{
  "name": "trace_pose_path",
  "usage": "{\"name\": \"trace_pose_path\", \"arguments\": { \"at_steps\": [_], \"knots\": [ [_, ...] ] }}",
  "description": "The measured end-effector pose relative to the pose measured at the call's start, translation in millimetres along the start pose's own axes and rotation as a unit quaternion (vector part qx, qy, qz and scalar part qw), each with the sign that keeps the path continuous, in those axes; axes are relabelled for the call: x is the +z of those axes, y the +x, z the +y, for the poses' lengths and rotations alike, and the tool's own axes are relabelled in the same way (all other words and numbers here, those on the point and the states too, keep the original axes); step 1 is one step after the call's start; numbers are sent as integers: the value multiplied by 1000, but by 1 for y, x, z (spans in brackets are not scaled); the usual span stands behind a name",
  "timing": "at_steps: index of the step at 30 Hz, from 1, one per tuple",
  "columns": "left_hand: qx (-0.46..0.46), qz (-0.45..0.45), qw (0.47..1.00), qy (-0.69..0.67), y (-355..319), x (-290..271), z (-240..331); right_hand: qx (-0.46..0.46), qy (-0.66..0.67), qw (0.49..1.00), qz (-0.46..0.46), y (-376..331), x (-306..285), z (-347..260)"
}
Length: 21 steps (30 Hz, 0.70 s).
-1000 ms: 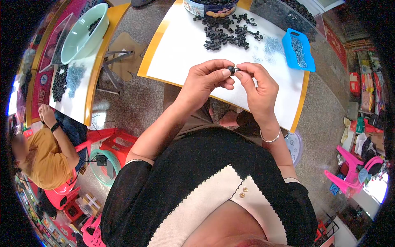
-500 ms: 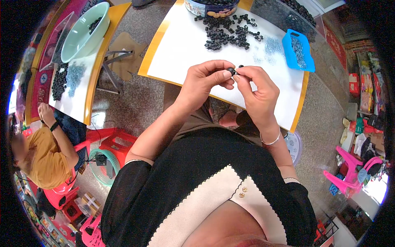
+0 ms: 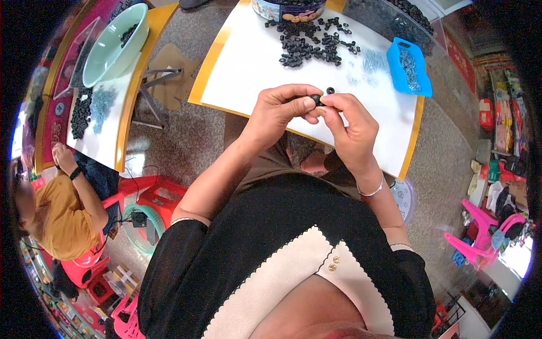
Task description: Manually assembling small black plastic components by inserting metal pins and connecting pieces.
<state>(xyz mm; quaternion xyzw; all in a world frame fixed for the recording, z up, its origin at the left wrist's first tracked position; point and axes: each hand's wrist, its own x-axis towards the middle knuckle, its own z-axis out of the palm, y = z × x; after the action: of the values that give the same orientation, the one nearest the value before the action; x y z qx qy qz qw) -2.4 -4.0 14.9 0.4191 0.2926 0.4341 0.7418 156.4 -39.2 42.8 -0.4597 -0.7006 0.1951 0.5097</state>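
Over the near part of the white-topped table (image 3: 243,73), my left hand (image 3: 278,110) pinches a small round black plastic part (image 3: 317,100) between thumb and forefinger. My right hand (image 3: 353,121) meets it from the other side, thumb and forefinger closed at the same part; anything smaller between those fingertips is hidden. Just beyond the fingertips lies a single small black part (image 3: 330,90). Farther back is a loose pile of black plastic parts (image 3: 310,48). Right of that pile, small shiny metal pieces (image 3: 375,61) are scattered on the white top.
A blue tray (image 3: 400,79) of metal pieces stands at the table's right edge. A round tin (image 3: 291,12) of black parts is at the back. At left, a person in a mustard shirt (image 3: 68,217) sits by another table with a pale green basin (image 3: 107,62). Pink stool (image 3: 480,237) at right.
Both hands have shifted very slightly, the right one a little to the left. The single black part beyond the fingertips shows more fully now.
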Motion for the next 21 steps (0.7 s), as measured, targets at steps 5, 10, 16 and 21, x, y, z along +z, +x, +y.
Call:
{"name": "trace_pose_path", "arguments": {
  "at_steps": [5, 10, 16, 21],
  "knots": [
    [17, 5, 1000, 9, 2, 2, -5, -95, -143, 985, -5, 1, -1, 2],
    [61, 10, 994, 91, 1, 5, -2, -100, -187, 977, -12, 1, -2, 0],
    [-23, 12, 1000, -15, 3, 6, -5, -27, -123, 991, 34, -9, 9, 1],
    [-70, 36, 993, -82, 3, 4, -19, -37, -145, 988, 33, -13, 14, 11]
  ]
}}
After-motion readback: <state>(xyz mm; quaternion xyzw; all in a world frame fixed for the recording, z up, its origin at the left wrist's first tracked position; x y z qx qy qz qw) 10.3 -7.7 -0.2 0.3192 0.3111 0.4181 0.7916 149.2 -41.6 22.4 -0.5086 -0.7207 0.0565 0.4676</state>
